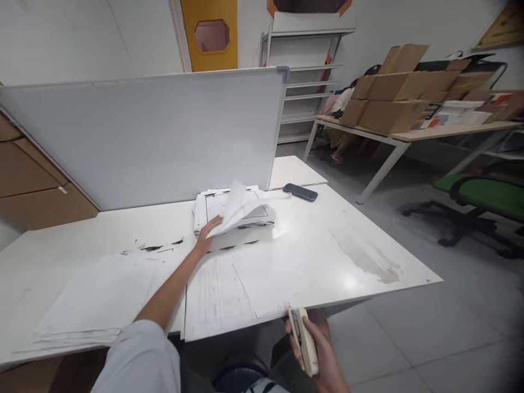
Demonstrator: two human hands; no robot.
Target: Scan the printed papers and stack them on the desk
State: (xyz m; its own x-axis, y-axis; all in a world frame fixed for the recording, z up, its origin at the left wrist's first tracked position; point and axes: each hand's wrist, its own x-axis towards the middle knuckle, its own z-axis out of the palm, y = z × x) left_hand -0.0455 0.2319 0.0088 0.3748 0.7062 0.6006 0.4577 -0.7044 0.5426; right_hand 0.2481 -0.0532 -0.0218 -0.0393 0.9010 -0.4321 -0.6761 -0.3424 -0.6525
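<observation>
My left hand (208, 234) reaches across the table and pinches the near-left corner of a sheet of paper (241, 212). The sheet curls up, blurred by motion, over a stack of printed papers (202, 214) by the whiteboard. In my right hand (317, 344) is a cream stapler (303, 341), gripped just off the table's front edge. Printed sheets (221, 295) lie flat between my arms. To the left of my forearm rests a pile of white paper (94, 295).
A whiteboard (172, 136) stands along the back of the white table (303, 245). A dark phone (301, 191) lies right of the stack. Cardboard boxes (36, 185) stand at left; more boxes (388, 103) sit on another table, with a person partly hidden behind. A green chair (487, 196) is at right.
</observation>
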